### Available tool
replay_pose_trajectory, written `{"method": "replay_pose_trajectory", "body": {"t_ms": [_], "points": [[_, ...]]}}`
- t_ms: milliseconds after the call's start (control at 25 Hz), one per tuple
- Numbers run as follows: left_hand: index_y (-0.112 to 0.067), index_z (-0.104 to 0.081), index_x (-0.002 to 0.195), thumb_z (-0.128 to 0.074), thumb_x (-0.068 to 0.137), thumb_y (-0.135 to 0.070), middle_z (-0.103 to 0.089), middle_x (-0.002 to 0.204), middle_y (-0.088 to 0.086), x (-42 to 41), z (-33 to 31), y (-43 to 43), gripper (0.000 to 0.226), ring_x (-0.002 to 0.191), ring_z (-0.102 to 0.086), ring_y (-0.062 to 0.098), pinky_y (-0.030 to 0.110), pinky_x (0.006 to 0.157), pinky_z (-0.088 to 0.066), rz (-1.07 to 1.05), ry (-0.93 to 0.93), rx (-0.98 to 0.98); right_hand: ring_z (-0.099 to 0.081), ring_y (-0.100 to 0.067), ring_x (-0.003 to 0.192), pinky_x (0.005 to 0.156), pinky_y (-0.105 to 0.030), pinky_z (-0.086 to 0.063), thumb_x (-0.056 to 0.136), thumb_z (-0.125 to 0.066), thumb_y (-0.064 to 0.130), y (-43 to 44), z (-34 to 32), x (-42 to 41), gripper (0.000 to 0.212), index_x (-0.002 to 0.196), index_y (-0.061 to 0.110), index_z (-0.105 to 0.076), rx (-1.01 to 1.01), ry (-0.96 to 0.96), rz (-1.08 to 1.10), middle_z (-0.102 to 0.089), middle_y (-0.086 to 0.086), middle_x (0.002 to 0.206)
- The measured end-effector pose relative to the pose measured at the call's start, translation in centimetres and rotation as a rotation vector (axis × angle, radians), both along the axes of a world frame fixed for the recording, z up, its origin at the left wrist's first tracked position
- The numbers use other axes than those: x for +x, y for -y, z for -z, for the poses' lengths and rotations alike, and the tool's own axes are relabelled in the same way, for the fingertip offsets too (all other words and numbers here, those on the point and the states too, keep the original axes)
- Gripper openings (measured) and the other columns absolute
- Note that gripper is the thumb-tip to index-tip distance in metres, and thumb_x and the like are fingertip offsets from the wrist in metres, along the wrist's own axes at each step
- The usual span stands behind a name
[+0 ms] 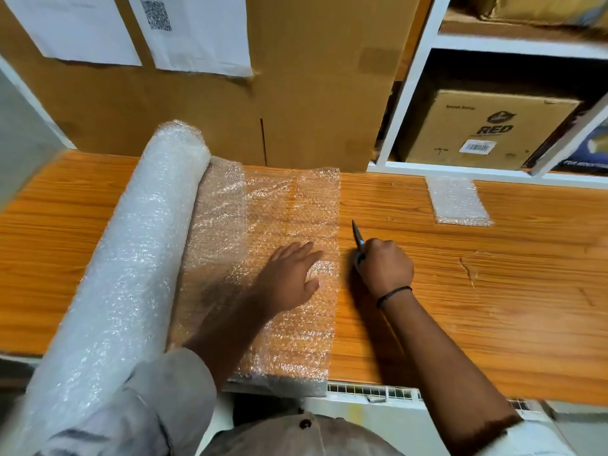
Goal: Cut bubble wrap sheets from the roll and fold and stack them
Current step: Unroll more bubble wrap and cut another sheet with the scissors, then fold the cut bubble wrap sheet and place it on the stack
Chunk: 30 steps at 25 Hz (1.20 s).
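Note:
A thick roll of bubble wrap (131, 258) lies on the wooden table (477, 291), slanting from the near left edge to the back. A length of wrap (289, 205) is unrolled from it to the right and lies flat. My left hand (292, 278) presses flat on this sheet with straight fingers. Just right of the sheet's edge, my right hand (385, 266) grips scissors (358, 240), whose closed blades point away from me. A folded bubble wrap sheet (459, 202) lies at the back right of the table.
A large cardboard box (296, 93) with taped papers stands against the back of the table. To its right is a white shelf unit (414, 87) holding a cardboard box (487, 126). A white grille (371, 391) runs under the table's near edge.

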State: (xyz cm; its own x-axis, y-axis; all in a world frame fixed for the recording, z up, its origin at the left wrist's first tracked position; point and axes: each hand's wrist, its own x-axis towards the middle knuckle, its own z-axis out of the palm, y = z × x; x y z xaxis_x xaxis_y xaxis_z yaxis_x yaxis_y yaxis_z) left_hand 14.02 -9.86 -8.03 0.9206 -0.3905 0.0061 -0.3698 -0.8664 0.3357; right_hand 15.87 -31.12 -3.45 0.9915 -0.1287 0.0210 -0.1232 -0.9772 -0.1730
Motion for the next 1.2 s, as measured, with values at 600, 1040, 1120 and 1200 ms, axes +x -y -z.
{"method": "replay_pose_trajectory", "body": {"t_ms": [600,1040,1120,1200], "points": [[-0.024,0.010,0.164,-0.017,0.104,-0.065,0.016,0.170,0.006,1.6,-1.1,4.3,0.077,0.158,0.011,0.032,0.050,0.127,0.005,-0.076,-0.148,0.310,-0.055,-0.031,0.096,0.076,-0.042,-0.046,0.089,-0.056,0.028,0.3,3.2,-10.2,0.019,0.101,0.017,-0.066,0.074,0.136,-0.551,-0.057,-0.008,0.103],[-0.021,-0.053,0.148,-0.056,0.103,-0.031,-0.038,0.163,0.004,-9.1,0.6,-1.2,0.047,0.154,-0.024,0.029,0.046,0.127,-0.010,-0.077,0.080,-0.164,-0.049,-0.028,0.134,0.091,-0.046,-0.041,0.096,-0.053,0.031,-2.6,5.1,-11.6,0.032,0.125,0.022,-0.062,0.067,0.104,-0.531,-0.058,-0.004,0.139],[-0.020,-0.057,0.145,-0.055,0.100,-0.032,-0.044,0.158,0.005,-10.1,1.6,-2.2,0.047,0.151,-0.029,0.032,0.054,0.125,-0.020,-0.053,0.069,-0.207,-0.048,-0.027,0.136,0.091,-0.045,-0.042,0.096,-0.054,0.031,-2.8,5.1,-12.5,0.031,0.124,0.022,-0.063,0.122,0.135,-0.510,-0.060,-0.003,0.138],[-0.021,-0.054,0.147,-0.053,0.100,-0.037,-0.039,0.161,0.001,-10.6,2.4,-2.9,0.050,0.153,-0.022,0.027,0.050,0.125,-0.016,-0.034,0.034,-0.229,-0.046,-0.023,0.138,0.093,-0.045,-0.043,0.094,-0.057,0.033,-2.6,5.1,-13.8,0.032,0.123,0.022,-0.065,0.184,0.171,-0.524,-0.061,-0.001,0.137]]}}
